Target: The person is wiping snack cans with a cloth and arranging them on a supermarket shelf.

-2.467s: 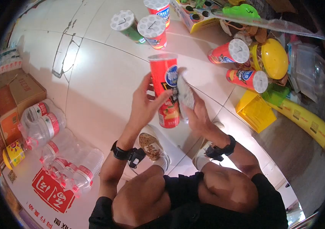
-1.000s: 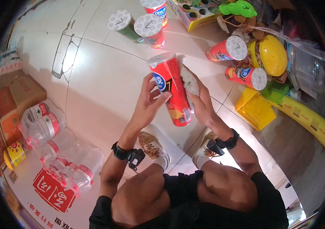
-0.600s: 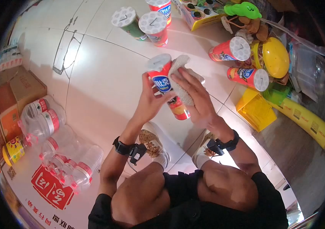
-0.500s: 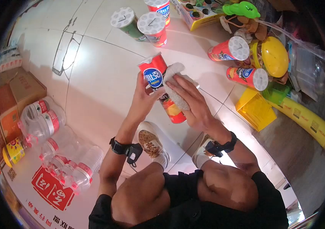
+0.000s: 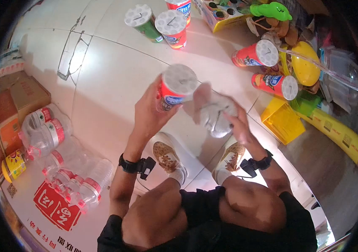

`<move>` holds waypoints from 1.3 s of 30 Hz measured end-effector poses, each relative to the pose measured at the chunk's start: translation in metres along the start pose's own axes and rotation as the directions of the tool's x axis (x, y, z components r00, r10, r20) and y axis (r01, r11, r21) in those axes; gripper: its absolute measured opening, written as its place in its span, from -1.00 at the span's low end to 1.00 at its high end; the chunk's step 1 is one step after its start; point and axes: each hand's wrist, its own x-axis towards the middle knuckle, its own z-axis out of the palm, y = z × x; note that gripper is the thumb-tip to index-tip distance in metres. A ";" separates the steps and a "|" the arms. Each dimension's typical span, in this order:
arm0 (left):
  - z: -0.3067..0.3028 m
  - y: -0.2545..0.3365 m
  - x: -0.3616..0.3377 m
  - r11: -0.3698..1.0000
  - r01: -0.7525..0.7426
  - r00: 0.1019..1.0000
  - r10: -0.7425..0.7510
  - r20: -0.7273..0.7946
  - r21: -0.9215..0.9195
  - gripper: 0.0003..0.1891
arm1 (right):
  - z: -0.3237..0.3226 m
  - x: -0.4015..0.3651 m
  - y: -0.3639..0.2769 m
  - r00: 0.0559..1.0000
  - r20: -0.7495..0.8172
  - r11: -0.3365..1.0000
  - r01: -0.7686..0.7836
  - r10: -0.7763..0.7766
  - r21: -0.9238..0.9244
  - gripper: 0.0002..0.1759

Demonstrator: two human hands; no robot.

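A red chip canister [image 5: 173,94] stands roughly upright in the grip of my left hand [image 5: 150,110], its dotted pale lid tipped up toward me. To its right, my right hand [image 5: 240,124] is closed on a grey-white cloth [image 5: 217,113], blurred by motion and apart from the canister. Beyond my hands stand a green canister [image 5: 143,25], a red canister [image 5: 172,31] and another red canister [image 5: 180,9]. On the right, two more red canisters, one tilted [image 5: 254,55] and one lying over [image 5: 273,85], rest beside a yellow-lidded container [image 5: 303,63].
Wrapped water bottles [image 5: 72,168] and cardboard boxes [image 5: 19,105] line the left side. A yellow bin [image 5: 283,119], a long yellow packet [image 5: 334,132] and a green toy-like object [image 5: 271,10] are on the right. My shoes [image 5: 168,155] rest on the tiled floor [image 5: 107,88].
The canister has turned from lying aslant to upright, lid toward me. The right hand has drawn the cloth off it, moving right and down.
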 end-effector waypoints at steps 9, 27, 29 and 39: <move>0.008 0.023 -0.003 0.874 -0.123 0.955 -0.025 0.295 0.471 -0.27 | 0.030 0.017 -0.061 0.802 0.428 0.383 0.582 -0.416 -0.717 -0.24; 0.006 -0.008 -0.002 0.952 0.029 0.979 -0.089 -0.184 -0.304 -0.43 | -0.012 -0.005 -0.012 0.970 -0.118 0.956 0.233 -0.214 0.178 -0.52; 0.004 0.003 -0.009 0.885 -0.108 0.889 -0.117 -0.442 -0.452 -0.47 | -0.011 0.005 -0.012 0.915 -0.275 0.837 -0.109 0.296 0.536 -0.62; 0.028 0.019 -0.021 0.869 -0.217 0.966 0.127 -0.224 -0.444 -0.22 | 0.007 0.026 0.020 0.941 0.189 0.548 -0.318 0.280 0.773 -0.56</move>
